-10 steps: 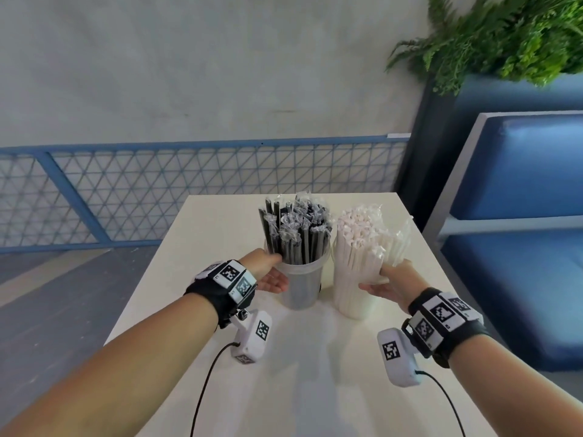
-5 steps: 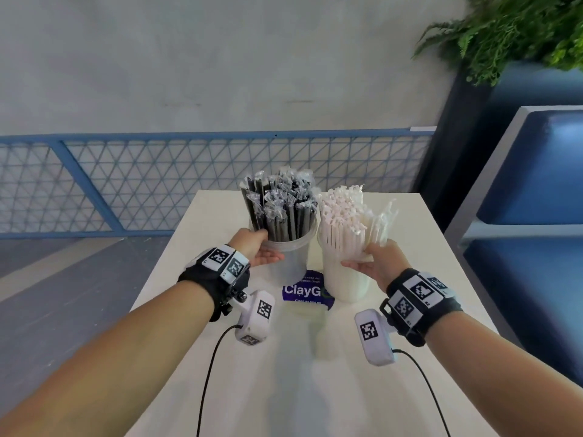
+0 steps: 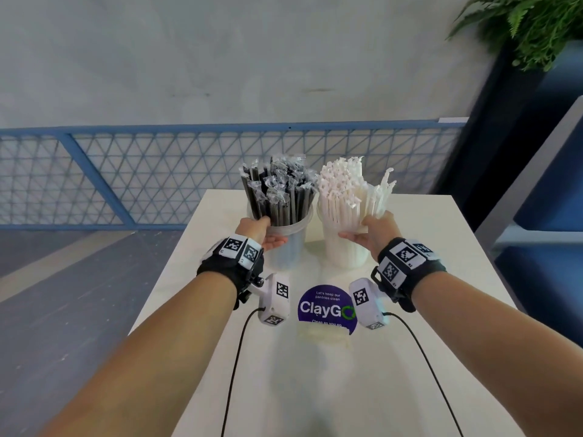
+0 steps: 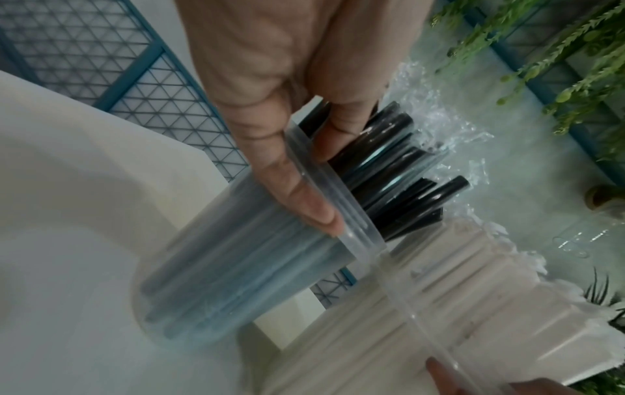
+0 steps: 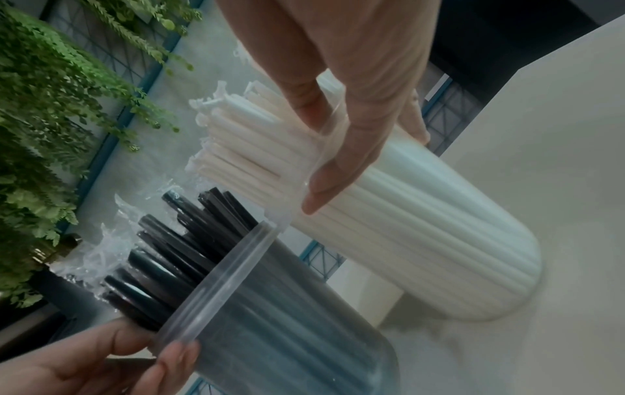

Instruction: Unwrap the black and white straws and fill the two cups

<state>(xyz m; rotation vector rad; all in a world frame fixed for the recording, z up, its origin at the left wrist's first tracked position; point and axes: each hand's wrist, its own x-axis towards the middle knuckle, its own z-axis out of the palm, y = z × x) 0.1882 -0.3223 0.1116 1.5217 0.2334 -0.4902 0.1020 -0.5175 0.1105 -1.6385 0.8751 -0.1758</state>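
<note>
both hands are wrapped round cup rims: left hand (image 3: pixel 264 232) holds the black cup (image 3: pixel 285 244), thumb on the wall and fingers over the lip among the black straws (image 3: pixel 277 193); right hand (image 3: pixel 373 230) grips the white cup (image 3: pixel 344 250) the same way, against the white straws (image 3: pixel 347 190). the cups stand side by side at the far end of the table (image 3: pixel 457 279). i judge the thin clear plastic light, flexible and slick, top-heavy with tall straws, so a grip near the rim seems best. straw wrappers look crinkly, easiest pinched at the tips. a blue sticker (image 3: pixel 325 307) reads "let's keep our pantries clean", "claygo".
</note>
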